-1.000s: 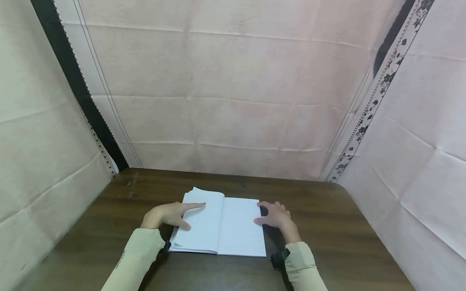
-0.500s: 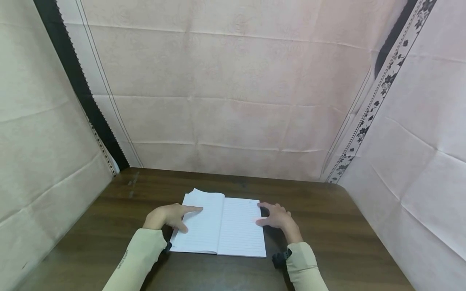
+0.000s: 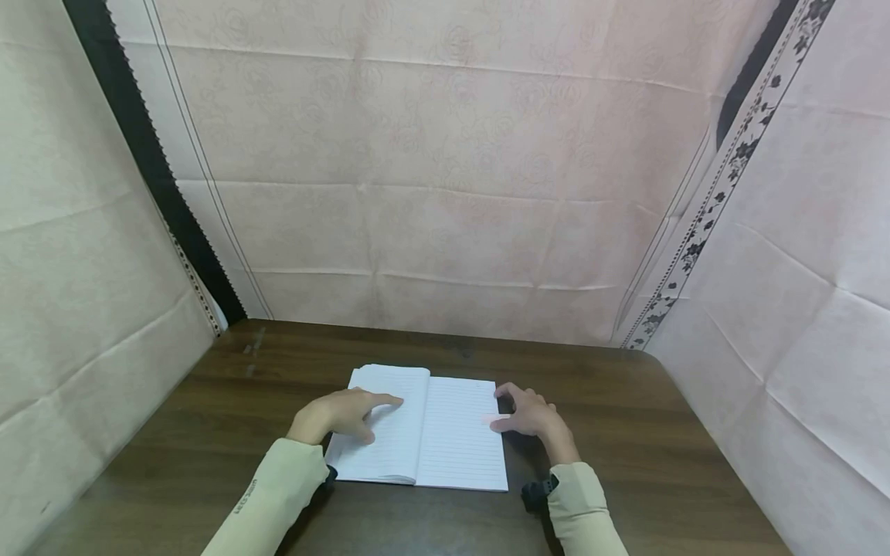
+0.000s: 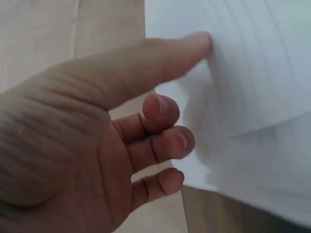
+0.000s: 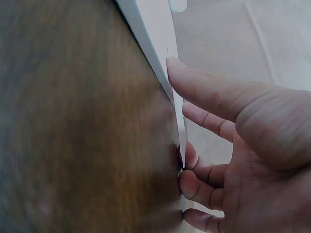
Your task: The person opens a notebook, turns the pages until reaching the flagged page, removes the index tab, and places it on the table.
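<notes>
An open notebook with ruled white pages [image 3: 455, 455] lies flat on the table. In the head view my left hand [image 3: 339, 413] rests over the left page [image 3: 371, 459], index finger stretched toward the spine. The left wrist view has the thumb [image 4: 180, 58] of my left hand touching the paper [image 4: 262, 58], its other visible fingers loosely bent. At the right edge is my right hand [image 3: 531, 413], thumb and index finger spread on the page margin. Close up, the thumb [image 5: 199, 85] of my right hand lies on the paper, the other fingertips beside the notebook edge [image 5: 150, 43].
A dark brown wooden table [image 3: 660, 455] surrounds the notebook. Pale cloth hangs behind it [image 3: 445, 193] and on both sides, with a floral border [image 3: 716, 201] at the right. Each wrist carries a dark strapped device [image 3: 535, 494].
After a slight shift left, my left hand has slid right, farther onto the left page. That page's raised top corner sits lower. My right hand has barely moved.
</notes>
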